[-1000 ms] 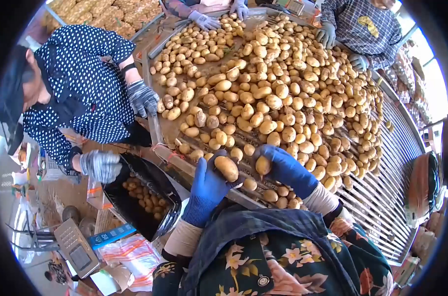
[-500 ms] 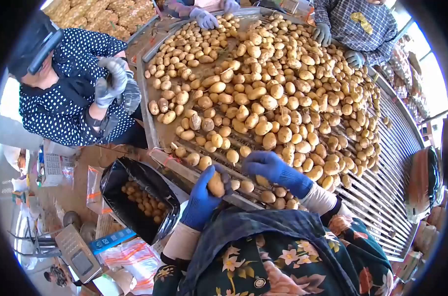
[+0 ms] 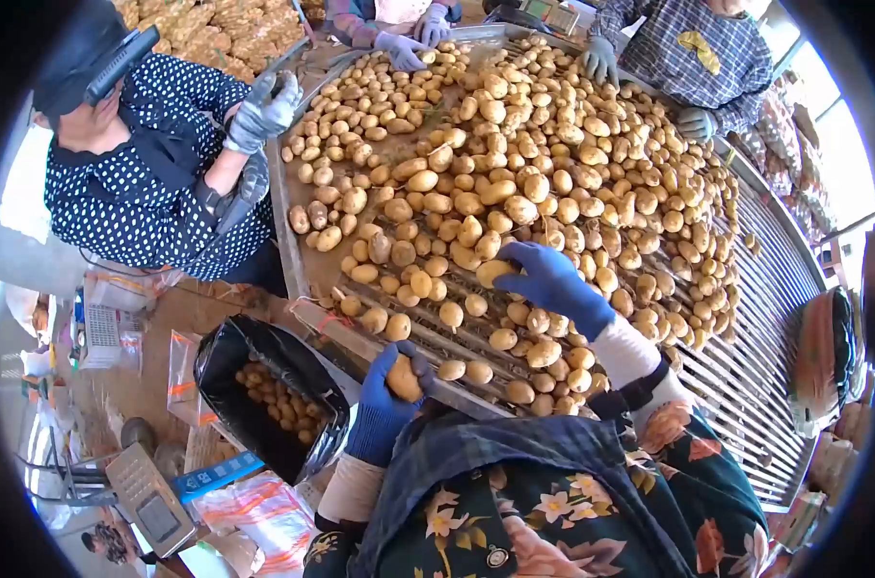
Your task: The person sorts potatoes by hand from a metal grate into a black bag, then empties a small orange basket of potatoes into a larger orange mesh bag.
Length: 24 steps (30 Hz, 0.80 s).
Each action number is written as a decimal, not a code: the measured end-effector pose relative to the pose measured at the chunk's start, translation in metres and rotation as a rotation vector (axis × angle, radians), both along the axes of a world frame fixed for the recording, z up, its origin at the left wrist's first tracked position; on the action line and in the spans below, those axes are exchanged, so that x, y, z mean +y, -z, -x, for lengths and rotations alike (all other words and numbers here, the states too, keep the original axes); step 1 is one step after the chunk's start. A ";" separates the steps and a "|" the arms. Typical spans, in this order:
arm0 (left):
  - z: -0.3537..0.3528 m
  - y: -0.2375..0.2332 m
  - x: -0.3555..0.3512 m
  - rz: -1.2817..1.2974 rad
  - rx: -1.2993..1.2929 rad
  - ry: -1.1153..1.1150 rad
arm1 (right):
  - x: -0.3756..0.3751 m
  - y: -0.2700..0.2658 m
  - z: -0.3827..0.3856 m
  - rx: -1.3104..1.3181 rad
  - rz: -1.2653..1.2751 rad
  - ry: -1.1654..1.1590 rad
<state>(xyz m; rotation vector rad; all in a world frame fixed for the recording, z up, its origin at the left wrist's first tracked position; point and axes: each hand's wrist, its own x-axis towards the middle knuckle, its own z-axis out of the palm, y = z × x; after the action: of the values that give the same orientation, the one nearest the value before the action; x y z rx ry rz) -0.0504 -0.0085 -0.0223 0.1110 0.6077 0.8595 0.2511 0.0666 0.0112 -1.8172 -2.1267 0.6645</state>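
Note:
My left hand (image 3: 384, 409), in a blue glove, is closed round a yellow-brown potato (image 3: 404, 380) at the near edge of the slatted sorting table. My right hand (image 3: 555, 289), gloved the same, reaches over the potato heap (image 3: 553, 164). Its thumb and fingers are round one end of an oval potato (image 3: 494, 274) at the heap's near side. Between my hands, several loose potatoes lie on the slats, among them a small one (image 3: 451, 370) close to my left hand.
Below the table's left corner stands a black-lined container (image 3: 221, 361) with potatoes inside. A wooden rail (image 3: 336, 330) edges the table. At the left is a co-worker in a dotted shirt (image 3: 148, 207); gloved hands of others (image 3: 601, 63) work at the far side. Bare slats (image 3: 736, 385) lie right.
My right hand has moved away from my body, from the near slats to the heap. My left hand, still with its potato, has dropped slightly. The left co-worker's gloved hand has risen.

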 end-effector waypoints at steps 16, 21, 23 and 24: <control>-0.025 -0.036 0.005 -0.362 0.272 0.184 | -0.059 -0.034 0.070 0.984 0.531 0.041; 0.003 -0.032 -0.016 -0.309 0.348 -0.061 | -0.061 -0.029 0.075 1.194 0.613 0.086; 0.028 -0.015 -0.030 -0.172 0.226 -0.190 | -0.064 -0.021 0.074 1.201 0.673 0.121; 0.045 0.003 -0.037 -0.165 0.246 -0.240 | -0.066 -0.020 0.075 1.184 0.717 0.143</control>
<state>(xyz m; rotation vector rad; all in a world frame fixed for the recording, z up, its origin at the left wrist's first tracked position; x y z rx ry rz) -0.0951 -0.0453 -0.0251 0.3013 0.7906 1.1392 0.1760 0.0002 0.0310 -1.1838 -0.9859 1.9829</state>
